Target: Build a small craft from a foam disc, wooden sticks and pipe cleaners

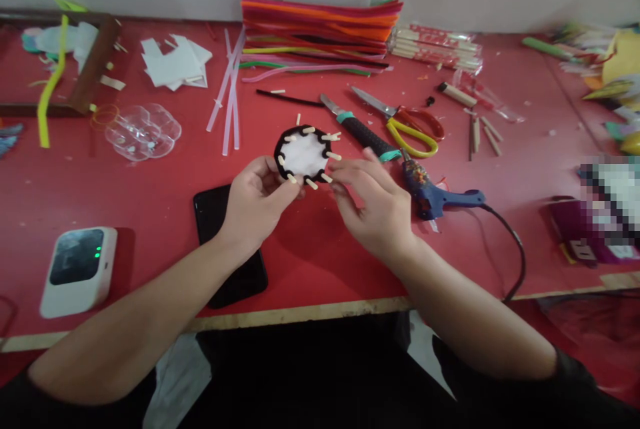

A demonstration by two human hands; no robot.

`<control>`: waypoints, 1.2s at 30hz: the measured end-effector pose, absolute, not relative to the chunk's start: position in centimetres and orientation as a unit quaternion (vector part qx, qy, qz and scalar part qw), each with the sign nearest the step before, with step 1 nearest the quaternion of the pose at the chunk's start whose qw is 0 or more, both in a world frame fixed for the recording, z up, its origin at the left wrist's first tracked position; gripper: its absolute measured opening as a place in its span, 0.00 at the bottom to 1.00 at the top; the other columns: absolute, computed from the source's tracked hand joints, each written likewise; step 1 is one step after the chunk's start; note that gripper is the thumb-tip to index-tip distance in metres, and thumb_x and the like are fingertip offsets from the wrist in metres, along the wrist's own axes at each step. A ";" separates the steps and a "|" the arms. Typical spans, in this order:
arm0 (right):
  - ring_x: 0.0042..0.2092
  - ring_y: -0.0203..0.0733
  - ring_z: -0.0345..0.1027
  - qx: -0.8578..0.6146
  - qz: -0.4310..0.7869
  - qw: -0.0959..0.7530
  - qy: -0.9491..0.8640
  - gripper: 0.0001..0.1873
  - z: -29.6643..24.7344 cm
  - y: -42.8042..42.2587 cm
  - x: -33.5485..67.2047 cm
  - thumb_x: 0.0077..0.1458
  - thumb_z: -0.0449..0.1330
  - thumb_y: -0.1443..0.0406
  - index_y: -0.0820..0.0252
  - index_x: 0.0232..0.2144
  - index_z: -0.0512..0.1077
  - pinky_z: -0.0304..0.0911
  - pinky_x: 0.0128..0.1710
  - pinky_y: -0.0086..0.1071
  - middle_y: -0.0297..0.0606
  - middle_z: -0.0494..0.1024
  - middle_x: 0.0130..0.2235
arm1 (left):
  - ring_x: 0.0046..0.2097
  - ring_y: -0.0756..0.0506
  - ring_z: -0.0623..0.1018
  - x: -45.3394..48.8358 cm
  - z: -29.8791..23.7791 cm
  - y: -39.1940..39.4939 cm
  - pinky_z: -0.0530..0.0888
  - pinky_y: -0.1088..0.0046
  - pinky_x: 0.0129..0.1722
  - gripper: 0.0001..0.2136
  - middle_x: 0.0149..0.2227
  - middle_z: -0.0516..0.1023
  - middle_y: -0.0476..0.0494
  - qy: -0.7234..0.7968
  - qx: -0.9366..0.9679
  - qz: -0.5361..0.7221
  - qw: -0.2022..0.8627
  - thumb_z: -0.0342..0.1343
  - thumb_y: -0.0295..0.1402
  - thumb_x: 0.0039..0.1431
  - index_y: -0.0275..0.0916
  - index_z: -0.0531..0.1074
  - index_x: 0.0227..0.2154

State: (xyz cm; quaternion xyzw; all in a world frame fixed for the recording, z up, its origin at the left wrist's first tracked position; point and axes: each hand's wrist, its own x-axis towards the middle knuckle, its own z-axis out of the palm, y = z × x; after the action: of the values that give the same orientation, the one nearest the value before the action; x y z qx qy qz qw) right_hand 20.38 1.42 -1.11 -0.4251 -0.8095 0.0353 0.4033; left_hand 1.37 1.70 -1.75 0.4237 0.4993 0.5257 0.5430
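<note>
Person's L hand [257, 202] is gripping a round white disc w/ black fuzzy rim [304, 154], thumb at its lower L edge, other fingers curling behind. Short cream sticks [334, 156] are jutting out round the rim. Disc is being held over the shiny red tabletop [320, 235], between the hands. R hand [377, 199] is reaching to disc's R edge, fingers bent, tips by a stick; can't tell if they're pinching it. Flat black phone-like slab [240, 282] is lying under L wrist. Blue glue gun w/ black cord [437, 197] is lying just R of R hand; black-and-teal-handled metal tool [367, 135] & yellow-and-red-handled metal scissors [413, 139] are lying beyond it.
</note>
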 end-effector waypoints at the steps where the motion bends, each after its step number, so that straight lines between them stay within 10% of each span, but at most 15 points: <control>1: 0.44 0.42 0.78 -0.423 0.062 0.410 -0.806 0.12 -1.0 1.2 20.3 0.62 0.56 0.74 0.56 0.41 0.75 0.73 0.48 0.40 0.38 0.83 0.41 | 0.33 0.50 0.81 1.4 -1.8 1.7 0.81 0.73 0.38 0.09 0.32 0.78 0.50 0.501 0.428 0.528 0.536 0.66 0.34 0.54 0.40 0.71 0.31; 8: 0.32 0.35 0.74 -0.452 0.173 0.451 -0.750 0.03 0.0 0.5 19.7 0.62 0.62 0.68 0.57 0.38 0.77 0.69 0.31 0.29 0.34 0.82 0.34 | 0.33 0.50 0.78 1.5 -1.5 1.5 0.80 0.72 0.37 0.09 0.32 0.77 0.50 0.498 0.421 0.526 0.546 0.66 0.34 0.53 0.41 0.70 0.30; 36: 0.33 0.35 0.73 -0.489 0.348 0.470 -0.647 0.09 -0.3 0.8 20.1 0.54 0.66 0.69 0.57 0.38 0.83 0.70 0.33 0.31 0.34 0.81 0.32 | 0.34 0.47 0.79 1.3 -0.2 0.9 0.77 0.73 0.34 0.02 0.31 0.82 0.48 0.505 0.561 0.487 0.439 0.63 0.32 0.56 0.41 0.77 0.31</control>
State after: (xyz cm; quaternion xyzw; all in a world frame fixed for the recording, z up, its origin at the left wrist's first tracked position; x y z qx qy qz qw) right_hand 20.14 0.77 -0.28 -0.4887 -0.6472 0.3484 0.4700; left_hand 1.28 0.87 -0.23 0.5611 0.5047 0.4872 0.4395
